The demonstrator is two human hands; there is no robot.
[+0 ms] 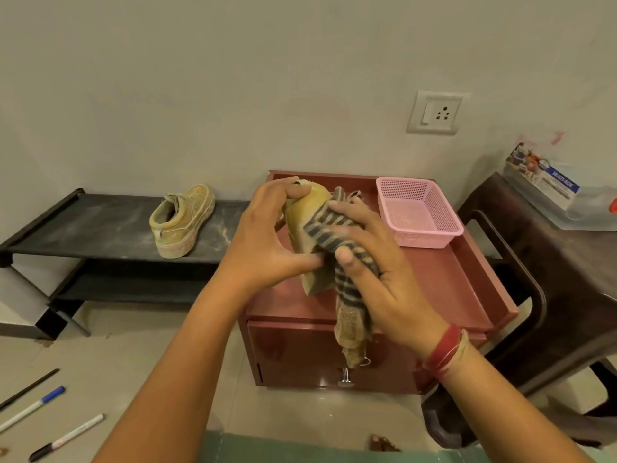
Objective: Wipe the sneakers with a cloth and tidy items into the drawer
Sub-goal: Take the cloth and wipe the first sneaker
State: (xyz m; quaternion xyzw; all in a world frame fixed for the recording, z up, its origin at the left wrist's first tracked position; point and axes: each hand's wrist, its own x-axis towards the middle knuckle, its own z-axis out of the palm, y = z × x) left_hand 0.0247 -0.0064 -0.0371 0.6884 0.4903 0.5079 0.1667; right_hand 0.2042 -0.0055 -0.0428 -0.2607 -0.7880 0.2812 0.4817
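Observation:
I hold a tan sneaker sole-up above the maroon drawer cabinet. My left hand grips it, thumb at the far end and fingers under the near end. My right hand presses a grey-and-tan striped cloth against the sneaker, the thumb pinching the fabric; the cloth's tail hangs down over the shut drawer front. The second tan sneaker stands on the dark low rack to the left.
An empty pink mesh basket sits on the cabinet's back right. Three pens lie on the floor at lower left. A dark plastic stool with a clear box stands right. A wall socket is behind.

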